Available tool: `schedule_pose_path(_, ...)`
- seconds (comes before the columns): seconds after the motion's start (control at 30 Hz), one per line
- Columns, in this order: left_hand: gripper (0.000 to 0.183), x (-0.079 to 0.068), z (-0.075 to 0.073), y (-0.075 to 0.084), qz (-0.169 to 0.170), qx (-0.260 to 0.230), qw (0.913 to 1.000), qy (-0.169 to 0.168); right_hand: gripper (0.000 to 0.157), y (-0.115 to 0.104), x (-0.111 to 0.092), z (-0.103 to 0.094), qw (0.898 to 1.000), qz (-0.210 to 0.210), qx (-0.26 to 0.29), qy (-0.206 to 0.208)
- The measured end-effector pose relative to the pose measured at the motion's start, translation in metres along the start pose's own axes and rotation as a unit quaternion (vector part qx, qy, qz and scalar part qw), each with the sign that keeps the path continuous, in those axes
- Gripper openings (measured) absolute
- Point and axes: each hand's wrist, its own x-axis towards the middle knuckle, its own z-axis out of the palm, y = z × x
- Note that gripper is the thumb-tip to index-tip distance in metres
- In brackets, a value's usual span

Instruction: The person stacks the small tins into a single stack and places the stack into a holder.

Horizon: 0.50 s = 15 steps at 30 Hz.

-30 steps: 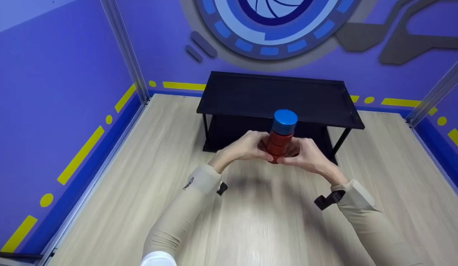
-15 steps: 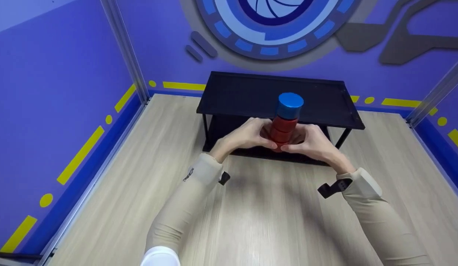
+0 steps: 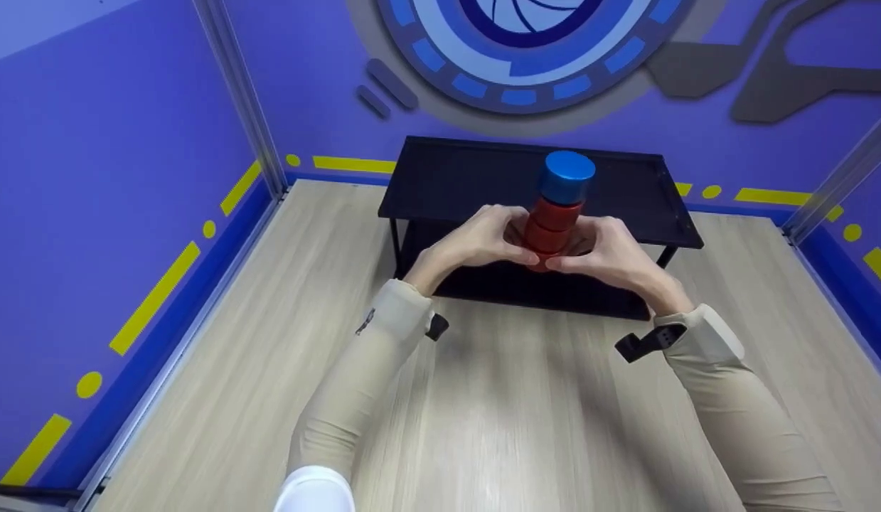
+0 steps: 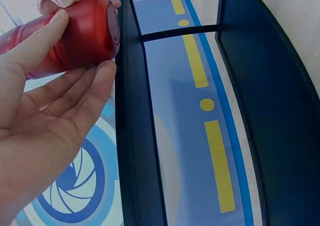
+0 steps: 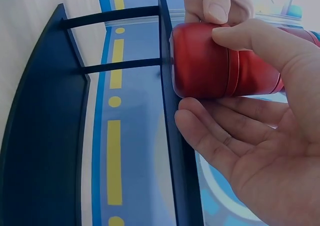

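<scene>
A red ringed bottle with a blue cap [image 3: 568, 171] stands nearly upright between my two hands in the head view. My left hand [image 3: 486, 238] holds its left side low down, thumb in front. From the right, my right hand [image 3: 611, 256] grips the same lower part, the two thumbs almost meeting. In the left wrist view the bottle's red body [image 4: 92, 33] has its rounded base right at the edge of the black rack's top shelf [image 4: 135, 136]. The right wrist view shows the red body [image 5: 205, 61] with fingers under it and thumb over it.
A black two-tier rack [image 3: 461, 178] stands at the back of a light wood table [image 3: 483, 412]. Its lower shelf [image 3: 476, 284] lies partly behind my hands. Blue panels [image 3: 113, 178] with yellow marks wall the table behind and at the sides.
Both hands have carried the bottle forward, up and slightly right, from in front of the rack to where it overlaps the top shelf. The grip stays the same.
</scene>
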Motion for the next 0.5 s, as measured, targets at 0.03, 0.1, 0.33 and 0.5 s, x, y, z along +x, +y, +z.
schedule_pose_path(0.03,0.045,0.001,-0.001,0.0,0.0,0.0,1.0,0.0,0.041,-0.001,0.001,-0.001,1.0,0.001,-0.002,0.001)
schedule_pose_path(0.1,0.045,0.003,-0.002,0.001,-0.001,-0.003,1.0,0.001,0.041,0.002,0.003,-0.004,1.0,0.002,-0.005,0.005)
schedule_pose_path(0.33,0.046,0.01,-0.008,0.004,-0.015,-0.013,0.9998,-0.003,0.041,0.007,0.012,-0.009,1.0,0.007,-0.013,0.017)
schedule_pose_path(0.5,0.046,0.016,-0.012,0.005,-0.014,-0.022,0.9996,0.004,0.039,0.006,0.017,-0.013,1.0,0.004,-0.009,0.029)
